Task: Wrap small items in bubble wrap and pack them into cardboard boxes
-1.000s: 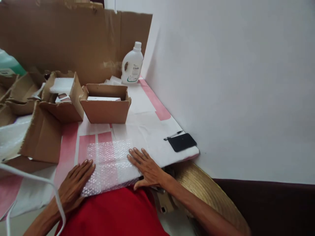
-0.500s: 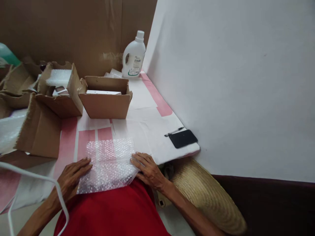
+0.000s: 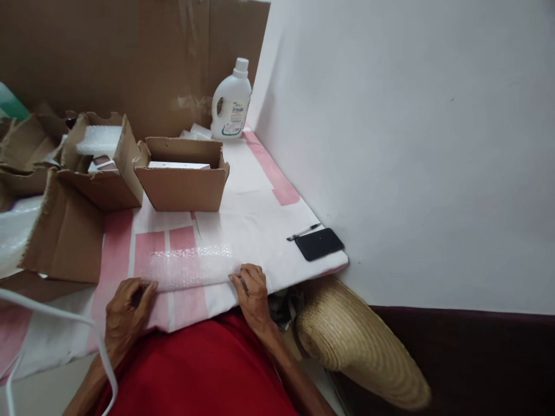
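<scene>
A sheet of bubble wrap lies near the front edge of the table, its near part folded over toward the back so that it forms a narrow strip. My left hand pinches the fold's left end between thumb and fingers. At the right end, my right hand grips the same folded edge, thumb toward the sheet. The wrap is slightly blurred by motion, and the printed cloth shows through it.
Behind the wrap stands an open cardboard box with a flat white item inside. More boxes crowd the left. A white jug stands at the back; a phone and pen lie right. A white cable crosses lower left.
The bubble wrap was spread flat with its near edge at my lap; that edge is now folded away from me. Both hands went from lying on its sides to pinching the fold.
</scene>
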{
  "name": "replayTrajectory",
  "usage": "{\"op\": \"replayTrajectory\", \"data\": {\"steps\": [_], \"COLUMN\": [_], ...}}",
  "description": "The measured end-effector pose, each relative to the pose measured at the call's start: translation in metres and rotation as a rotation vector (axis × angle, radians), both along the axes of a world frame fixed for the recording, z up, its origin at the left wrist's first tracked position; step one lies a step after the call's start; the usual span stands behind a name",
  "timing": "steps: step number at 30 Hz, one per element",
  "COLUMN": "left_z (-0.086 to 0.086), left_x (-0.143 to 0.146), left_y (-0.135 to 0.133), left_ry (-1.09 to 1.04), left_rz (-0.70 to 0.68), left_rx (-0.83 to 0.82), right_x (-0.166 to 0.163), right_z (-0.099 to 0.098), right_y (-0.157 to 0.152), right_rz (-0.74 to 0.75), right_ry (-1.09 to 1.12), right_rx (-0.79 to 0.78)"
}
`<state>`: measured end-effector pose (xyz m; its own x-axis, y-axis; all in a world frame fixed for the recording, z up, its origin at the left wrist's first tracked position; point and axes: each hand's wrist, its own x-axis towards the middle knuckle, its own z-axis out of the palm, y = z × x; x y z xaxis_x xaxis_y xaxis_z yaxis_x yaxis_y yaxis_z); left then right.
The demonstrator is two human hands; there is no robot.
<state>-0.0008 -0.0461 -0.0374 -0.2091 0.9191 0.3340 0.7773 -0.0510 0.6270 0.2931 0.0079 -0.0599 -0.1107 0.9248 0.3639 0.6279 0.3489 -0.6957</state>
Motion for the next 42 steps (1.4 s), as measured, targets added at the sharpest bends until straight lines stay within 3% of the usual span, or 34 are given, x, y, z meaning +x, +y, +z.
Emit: {"op": "replayTrajectory", "data": {"steps": [5, 13, 18, 20, 24, 26, 28, 30, 32, 33, 39, 42], "left_z": [0.000, 0.000, 0.003, 0.004, -0.004, -0.012, -0.020, -0.025, -0.026, -0.026, -0.026, -0.026], "left_x": [0.006, 0.009, 0.017, 0.024, 0.032, 0.030, 0.026, 0.022, 0.021, 0.021, 0.027, 0.031], "left_y": [0.003, 0.003, 0.005, 0.002, -0.008, -0.012, -0.012, -0.010, -0.007, -0.006, -0.005, -0.006], "left_ry": [0.115, 0.257, 0.322, 0.404, 0.511, 0.532, 0.535, 0.529, 0.518, 0.512, 0.479, 0.486], "left_rz": [0.060, 0.025, 0.112, 0.030, -0.305, -0.354, -0.359, -0.369, -0.373, -0.377, -0.327, -0.307], "left_rx": [0.004, 0.048, 0.104, 0.166, 0.153, 0.138, 0.144, 0.170, 0.193, 0.198, 0.205, 0.170], "right_x": [-0.010, -0.014, -0.013, -0.011, -0.012, -0.022, -0.041, -0.060, -0.069, -0.067, 0.002, -0.003], "right_z": [0.005, 0.004, 0.002, 0.002, 0.004, 0.006, 0.008, 0.007, 0.004, 0.002, 0.003, 0.014], "right_y": [-0.002, 0.000, 0.004, 0.008, 0.010, 0.002, -0.009, -0.018, -0.022, -0.022, -0.022, -0.026], "right_rz": [-0.092, -0.137, -0.136, -0.136, -0.157, -0.195, -0.109, 0.164, 0.393, 0.420, 0.164, 0.180], "right_ry": [-0.035, -0.028, -0.065, -0.073, -0.093, -0.120, -0.167, -0.252, -0.348, -0.388, -0.506, -0.457], "right_rx": [-0.027, -0.020, -0.034, -0.033, -0.023, 0.043, 0.166, 0.262, 0.246, 0.211, 0.055, 0.134]}}
